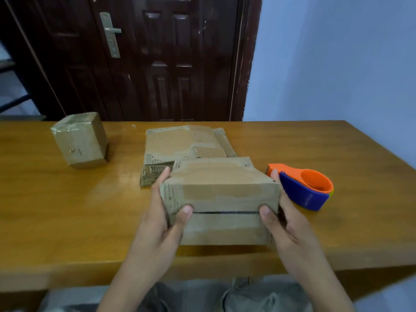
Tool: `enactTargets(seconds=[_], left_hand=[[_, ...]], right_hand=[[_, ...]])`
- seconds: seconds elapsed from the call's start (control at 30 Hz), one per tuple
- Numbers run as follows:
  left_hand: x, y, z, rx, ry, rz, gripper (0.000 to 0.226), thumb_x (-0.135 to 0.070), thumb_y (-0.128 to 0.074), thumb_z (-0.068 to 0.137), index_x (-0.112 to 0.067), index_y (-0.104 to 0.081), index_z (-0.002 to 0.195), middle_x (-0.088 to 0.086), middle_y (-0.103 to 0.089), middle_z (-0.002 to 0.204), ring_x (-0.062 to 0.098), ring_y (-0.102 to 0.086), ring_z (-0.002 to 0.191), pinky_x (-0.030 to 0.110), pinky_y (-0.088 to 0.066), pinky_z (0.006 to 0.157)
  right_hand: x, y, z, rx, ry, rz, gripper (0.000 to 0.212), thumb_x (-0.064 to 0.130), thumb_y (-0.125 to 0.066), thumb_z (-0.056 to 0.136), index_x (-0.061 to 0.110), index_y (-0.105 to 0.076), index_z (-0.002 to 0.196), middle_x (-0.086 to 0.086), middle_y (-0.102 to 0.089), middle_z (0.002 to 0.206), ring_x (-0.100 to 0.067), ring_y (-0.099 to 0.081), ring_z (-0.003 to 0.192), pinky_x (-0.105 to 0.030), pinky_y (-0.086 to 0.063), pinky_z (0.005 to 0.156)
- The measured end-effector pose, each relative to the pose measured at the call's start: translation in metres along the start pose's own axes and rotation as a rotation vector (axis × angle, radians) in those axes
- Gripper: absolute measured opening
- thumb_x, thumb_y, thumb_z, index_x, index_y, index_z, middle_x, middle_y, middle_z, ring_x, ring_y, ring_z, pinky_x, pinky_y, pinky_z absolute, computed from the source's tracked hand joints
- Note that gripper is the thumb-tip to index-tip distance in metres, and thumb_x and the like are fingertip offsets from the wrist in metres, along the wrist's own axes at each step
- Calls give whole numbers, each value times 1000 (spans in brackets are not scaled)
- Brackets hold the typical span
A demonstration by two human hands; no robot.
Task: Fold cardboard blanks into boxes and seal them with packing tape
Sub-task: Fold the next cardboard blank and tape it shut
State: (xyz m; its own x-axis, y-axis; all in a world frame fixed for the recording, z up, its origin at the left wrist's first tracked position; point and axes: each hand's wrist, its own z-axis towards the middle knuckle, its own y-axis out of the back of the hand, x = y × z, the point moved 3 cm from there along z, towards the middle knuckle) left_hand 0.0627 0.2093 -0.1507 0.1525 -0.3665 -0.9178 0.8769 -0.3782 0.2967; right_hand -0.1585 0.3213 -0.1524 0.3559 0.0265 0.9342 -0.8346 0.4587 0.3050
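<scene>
A: How is the box (221,199) held?
B: It is gripped between the left hand (162,212) and right hand (281,219), thumbs pressed by the flap seam.
A: What lies nearby?
B: The tape dispenser (304,188) is seen just beyond the right hand; flat blanks (180,145) beyond both; a sealed box (80,140) far left.

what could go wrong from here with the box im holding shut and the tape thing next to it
1. Both hands, left hand and right hand, grip the worn brown cardboard box, thumbs by its untaped flap seam. Freeing one hand for the tape may let the flaps spring open.
2. The orange and blue tape dispenser lies right beside the right fingers; it might get knocked along the wooden table.
3. The box's torn corrugated edges may hold tape poorly.
</scene>
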Motion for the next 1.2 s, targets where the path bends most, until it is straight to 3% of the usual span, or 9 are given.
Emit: enactTargets(seconds=[0.13, 0.2, 0.27, 0.37, 0.5, 0.7, 0.83, 1.0, 1.2], left_hand=[[-2, 12, -10, 48, -7, -20, 65, -50, -46, 103, -50, -16, 161, -50, -44, 140, -18, -46, 131, 7, -45, 100], [2, 28, 1, 9, 37, -59, 55, -71, -44, 99, -56, -39, 152, -43, -48, 144, -13, -48, 134, 20, -50, 103], [19, 44, 3, -9, 38, -45, 64, -92, -49, 81, -58, -62, 134, -34, -52, 148, -2, -47, 142, 50, -46, 114], [9, 38, -2, -122, 34, -143, 57, -80, -61, 84, -29, -79, 105, -18, -63, 141, 12, -53, 140, 50, -48, 107], [-19, 18, -19, -323, -37, -209, 32, -31, -81, 81, -15, -64, 101, -8, -71, 114, 11, -68, 112, 22, -58, 88], [-17, 22, -4, -233, 11, -106, 78, -33, -83, 75, -38, -53, 146, -20, -64, 133, 2, -61, 125, 26, -61, 89], [-6, 27, 0, -208, 1, -38, 73, -35, -83, 79, -41, -54, 146, -20, -58, 133, 2, -55, 130, 33, -56, 99], [0, 24, 1, -211, 75, -204, 54, -50, -83, 83, -31, -57, 126, -16, -66, 130, 5, -65, 119, 29, -61, 83], [-7, 28, 20, -264, 124, -348, 46, -66, -68, 78, -26, -55, 98, 16, -66, 111, 27, -67, 95, 48, -55, 79]], right_hand=[[-14, 8, 7, 38, -35, 108, 56, 41, -58, 105, 57, -31, 152, 55, -44, 136, 26, -41, 129, -1, -41, 94], [-13, 13, 16, 52, -134, 206, 48, 63, -63, 88, 68, -52, 134, 48, -52, 135, 24, -50, 120, -9, -51, 85], [-13, 18, 15, 11, -150, 286, 69, 86, -67, 66, 48, -69, 124, 31, -65, 133, 14, -63, 111, -20, -54, 82], [-2, 19, 0, -194, -54, 309, 32, 50, -59, 101, 24, -78, 101, 10, -74, 125, -14, -70, 115, -38, -52, 90], [4, 17, 2, -333, 6, 297, 29, 24, -69, 91, 24, -64, 120, 1, -72, 110, -24, -67, 108, -35, -51, 91], [16, 11, 9, -204, 39, 244, 50, 7, -66, 97, 39, -64, 136, 2, -70, 118, -11, -65, 114, -32, -52, 100], [9, 5, 15, -184, 23, 214, 47, 19, -76, 93, 31, -65, 137, 7, -70, 122, -13, -64, 115, -37, -55, 98], [12, -4, 19, -154, 72, 178, 43, 43, -68, 85, 36, -65, 127, 8, -69, 122, -20, -63, 110, -41, -56, 91], [25, -15, 34, -213, 23, 224, 30, 63, -61, 89, 34, -62, 97, 4, -69, 105, -16, -65, 103, -38, -52, 85]])
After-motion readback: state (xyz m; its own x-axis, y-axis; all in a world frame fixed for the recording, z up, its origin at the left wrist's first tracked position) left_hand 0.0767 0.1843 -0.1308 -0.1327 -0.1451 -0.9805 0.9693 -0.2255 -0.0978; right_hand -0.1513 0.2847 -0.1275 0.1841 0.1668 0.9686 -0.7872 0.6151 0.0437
